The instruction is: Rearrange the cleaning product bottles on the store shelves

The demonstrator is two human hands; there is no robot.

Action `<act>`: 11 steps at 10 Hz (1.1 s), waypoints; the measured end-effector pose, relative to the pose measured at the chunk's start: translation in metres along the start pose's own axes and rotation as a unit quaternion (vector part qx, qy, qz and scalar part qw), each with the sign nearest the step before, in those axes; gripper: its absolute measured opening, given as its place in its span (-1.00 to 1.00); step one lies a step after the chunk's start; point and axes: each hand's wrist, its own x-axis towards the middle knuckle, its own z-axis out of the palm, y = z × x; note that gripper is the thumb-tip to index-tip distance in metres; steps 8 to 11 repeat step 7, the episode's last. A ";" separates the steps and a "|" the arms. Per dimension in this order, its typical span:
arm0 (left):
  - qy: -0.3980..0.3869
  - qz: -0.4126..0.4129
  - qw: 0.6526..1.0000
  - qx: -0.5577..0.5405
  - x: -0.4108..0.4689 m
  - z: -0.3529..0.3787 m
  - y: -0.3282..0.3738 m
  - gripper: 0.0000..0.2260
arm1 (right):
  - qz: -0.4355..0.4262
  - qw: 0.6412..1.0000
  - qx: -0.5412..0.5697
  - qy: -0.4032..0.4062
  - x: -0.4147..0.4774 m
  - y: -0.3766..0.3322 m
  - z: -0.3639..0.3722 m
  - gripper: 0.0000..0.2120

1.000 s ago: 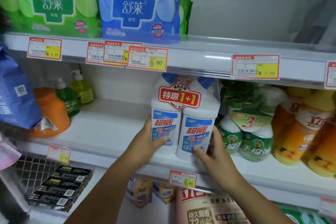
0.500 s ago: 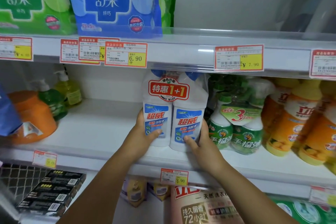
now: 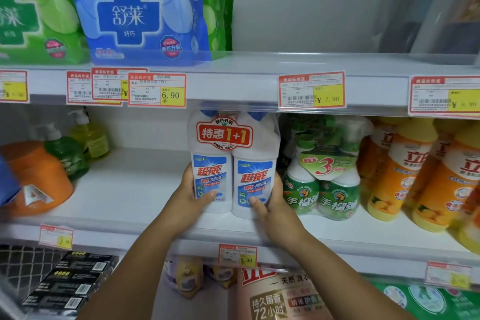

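Note:
A shrink-wrapped twin pack of white cleaner bottles (image 3: 232, 153) with blue labels and a red "1+1" band stands upright on the middle shelf (image 3: 135, 189). My left hand (image 3: 193, 193) grips its left side, thumb across the left label. My right hand (image 3: 270, 202) grips its right side, thumb on the right label. Right beside it stands a green spray bottle pack (image 3: 323, 189), close to my right hand. The blue caps are partly hidden behind the upper shelf edge.
Orange-yellow detergent bottles (image 3: 420, 174) crowd the shelf's right end. An orange jug (image 3: 39, 176) and green and yellow pump bottles (image 3: 75, 148) stand at left, with bare shelf between. Blue and green packets (image 3: 140, 13) sit above; black boxes (image 3: 70, 283) and a pink pouch (image 3: 280, 296) below.
The twin pack has moved a little deeper onto the shelf, closer to the green spray pack. Both hands stay on it and the view has shifted right.

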 end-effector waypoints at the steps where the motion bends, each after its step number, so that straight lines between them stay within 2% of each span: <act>1: 0.007 -0.007 1.000 -0.010 0.000 0.002 -0.002 -0.44 | 0.002 1.000 -0.004 -0.005 0.000 0.000 -0.001 -0.36; 3: 0.046 -0.005 0.999 -0.012 -0.002 0.010 -0.007 -0.49 | 0.006 1.000 -0.004 -0.002 0.000 0.000 0.000 -0.37; 5: 0.120 0.024 0.992 0.034 -0.010 0.025 -0.015 -0.55 | 0.008 0.999 -0.037 0.021 -0.006 0.001 0.001 -0.39; 6: 0.129 0.061 0.987 0.072 -0.031 0.032 -0.019 -0.54 | 0.002 0.997 -0.071 0.008 -0.019 -0.001 -0.008 -0.51; 7: 0.117 0.038 0.984 0.127 -0.055 0.041 -0.013 -0.51 | 0.008 0.995 -0.104 -0.005 -0.039 -0.003 -0.024 -0.51; 11: 0.117 0.038 0.984 0.127 -0.055 0.041 -0.013 -0.51 | 0.008 0.995 -0.104 -0.005 -0.039 -0.003 -0.024 -0.51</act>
